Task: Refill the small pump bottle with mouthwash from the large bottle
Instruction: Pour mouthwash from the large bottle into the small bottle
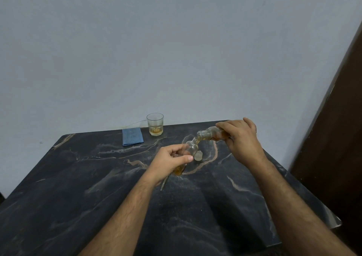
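On the dark marbled desk [78,177], a folded blue cloth [132,136] and a clear glass tumbler [155,124] holding a little amber liquid sit at the back. Your left hand [170,160] grips the small clear pump bottle [189,150], fingers closed, tilting its open neck to catch the pour; amber liquid pools inside. Your right hand [242,138] clasps the large clear bottle [212,134], tipped nearly flat, mouth touching.

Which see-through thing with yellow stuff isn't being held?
The glass by the blue cloth. It stands alone on the table; both bottles are in hands.
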